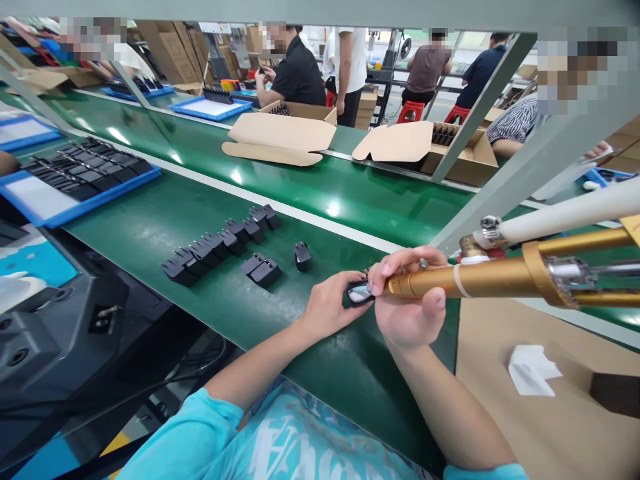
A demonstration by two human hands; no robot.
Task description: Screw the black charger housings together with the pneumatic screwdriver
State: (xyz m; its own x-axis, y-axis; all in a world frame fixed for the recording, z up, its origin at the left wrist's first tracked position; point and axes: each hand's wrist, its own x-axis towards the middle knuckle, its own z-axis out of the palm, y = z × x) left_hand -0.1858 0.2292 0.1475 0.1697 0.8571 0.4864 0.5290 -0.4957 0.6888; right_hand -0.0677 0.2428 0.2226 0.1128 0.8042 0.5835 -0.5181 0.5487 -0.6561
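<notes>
My left hand (327, 303) is closed on a black plug adapter (360, 292) with a pale, shiny face, pinching it between thumb and fingers. Against the adapter's right end lie the curled fingertips of my right hand (407, 313), whose thumb sticks out apart. The narrow tip of a gold-coloured cylinder tool (450, 281) passes between that thumb and the fingers, close to the adapter. Where tip and adapter meet is hidden by my fingers. Left of my hands, a single adapter (302, 257), an adjoining pair (261, 269) and a row of adapters (215, 248) stand prongs up on the green surface.
A blue tray (50, 210) with many black adapters is at the left. Grey frame bars (483, 107) slant across the right. Cardboard (480, 427) with a white paper scrap (534, 370) lies at lower right. Beyond the green belt (280, 180), people sit near open boxes (465, 160).
</notes>
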